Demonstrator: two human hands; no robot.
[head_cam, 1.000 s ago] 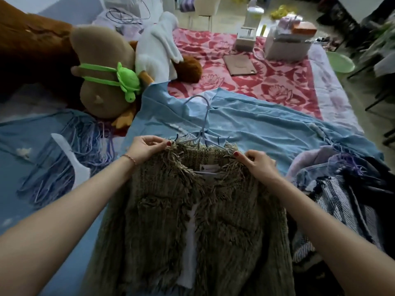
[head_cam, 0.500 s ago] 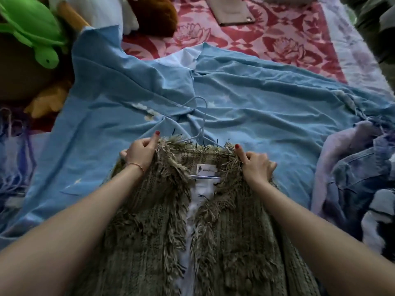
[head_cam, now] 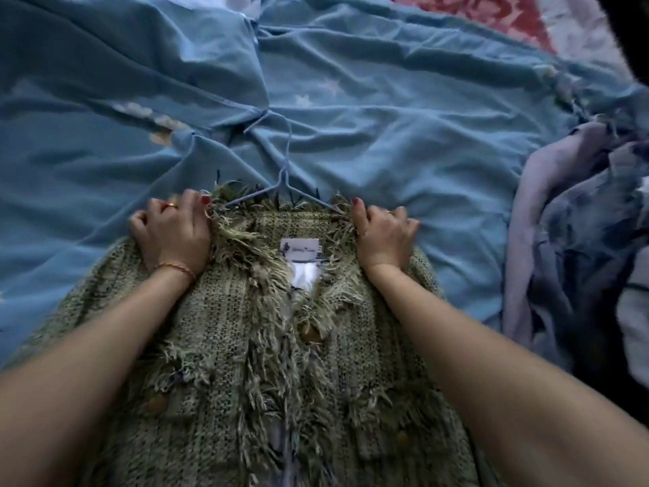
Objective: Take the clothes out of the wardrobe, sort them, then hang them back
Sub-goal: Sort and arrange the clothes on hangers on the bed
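A green fringed tweed jacket (head_cam: 224, 346) lies front-up on a blue bedcover (head_cam: 386, 142), with a white label at its collar. A thin blue wire hanger (head_cam: 285, 159) sits inside it, its hook pointing away from me onto the cover. My left hand (head_cam: 172, 233) grips the jacket's left shoulder next to the collar fringe. At the other shoulder, my right hand (head_cam: 381, 233) grips the fabric with the thumb up against the fringe. Both forearms lie over the jacket's front.
A heap of lilac and denim clothes (head_cam: 576, 219) lies at the right edge of the blue cover. A red patterned spread (head_cam: 505, 19) shows at the top right.
The camera has moved closer and tilted down, so the plush toys are out of view. Both hands have slid outward from the collar to the jacket's shoulders.
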